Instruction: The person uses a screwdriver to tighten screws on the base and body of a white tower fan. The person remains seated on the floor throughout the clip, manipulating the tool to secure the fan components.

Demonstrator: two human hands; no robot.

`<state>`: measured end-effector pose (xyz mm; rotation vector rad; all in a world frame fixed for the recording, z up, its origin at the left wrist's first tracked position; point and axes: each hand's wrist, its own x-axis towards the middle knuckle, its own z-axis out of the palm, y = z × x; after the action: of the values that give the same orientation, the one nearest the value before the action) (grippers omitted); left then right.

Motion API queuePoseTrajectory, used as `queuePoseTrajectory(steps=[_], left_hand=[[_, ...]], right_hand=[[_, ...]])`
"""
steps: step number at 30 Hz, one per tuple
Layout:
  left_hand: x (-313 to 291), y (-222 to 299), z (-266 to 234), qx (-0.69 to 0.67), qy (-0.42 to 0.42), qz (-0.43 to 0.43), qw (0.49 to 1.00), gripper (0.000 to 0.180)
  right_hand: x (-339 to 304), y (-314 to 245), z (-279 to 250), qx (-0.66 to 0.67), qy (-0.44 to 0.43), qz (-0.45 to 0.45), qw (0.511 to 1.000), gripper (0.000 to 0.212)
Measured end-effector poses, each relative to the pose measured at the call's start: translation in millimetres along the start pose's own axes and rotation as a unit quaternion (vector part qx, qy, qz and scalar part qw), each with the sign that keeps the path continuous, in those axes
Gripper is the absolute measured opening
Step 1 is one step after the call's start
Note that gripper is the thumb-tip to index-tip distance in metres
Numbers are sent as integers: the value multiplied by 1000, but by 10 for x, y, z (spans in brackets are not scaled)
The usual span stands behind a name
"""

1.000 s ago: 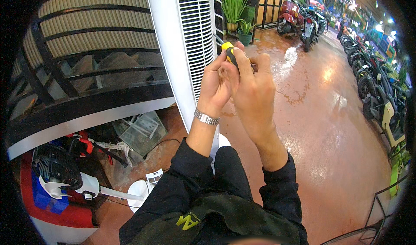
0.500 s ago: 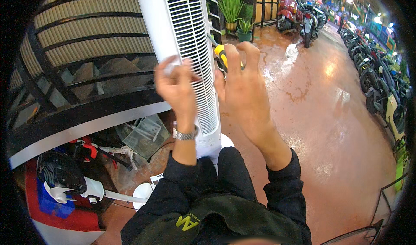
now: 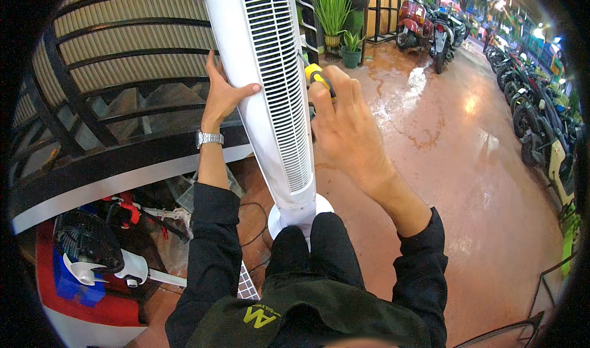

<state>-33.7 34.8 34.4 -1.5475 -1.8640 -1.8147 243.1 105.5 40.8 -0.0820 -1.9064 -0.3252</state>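
A white tower fan (image 3: 241, 71) with a long slatted front grille stands upright before me on its round base (image 3: 327, 205). My left hand (image 3: 222, 97) grips its left side, thumb on the front casing; the other fingers go round the side and are partly hidden. On the fan's right side, my right hand (image 3: 347, 117) is closed round the yellow and black handle of a screwdriver (image 3: 316, 74). The shaft points toward the fan's right rear edge. Its tip is too small to make out.
Black metal railings (image 3: 135, 25) run along the left. A dismantled fan (image 3: 86, 246) lies on a red and blue surface at lower left. Potted plants (image 3: 351, 51) stand behind the tower fan. Scooters (image 3: 440, 37) and a row of motorcycles (image 3: 528, 102) are parked at the right.
My left hand has moved left, from in front of the grille to the fan's left side, and now grips it. The right hand stays at the right side with the screwdriver.
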Motion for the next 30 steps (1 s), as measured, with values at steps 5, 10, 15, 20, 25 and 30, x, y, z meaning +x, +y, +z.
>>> queuePoseTrajectory(steps=[5,10,15,20,25,30], left_hand=[[-80,-130,42,-13,25,-24,999,128],[-38,-320,20,-82,29,-33,996,116],[138,-836,-153,-277,-52,-111,953,93],[218,-673,161,-329,15,-109,938,79],[247,-684,148,-320,6,-127,939,79],[262,-819,164,-349,10,-97,932,72]], right_hand=[[28,32,-121,-48,-127,60,989,27],[49,146,-51,-24,6,-29,999,27],[87,13,-142,-30,-82,-8,996,30],[103,94,-166,-40,-12,-13,999,28],[74,14,-226,-31,-113,27,993,34],[90,-2,-338,-40,-80,22,996,35]])
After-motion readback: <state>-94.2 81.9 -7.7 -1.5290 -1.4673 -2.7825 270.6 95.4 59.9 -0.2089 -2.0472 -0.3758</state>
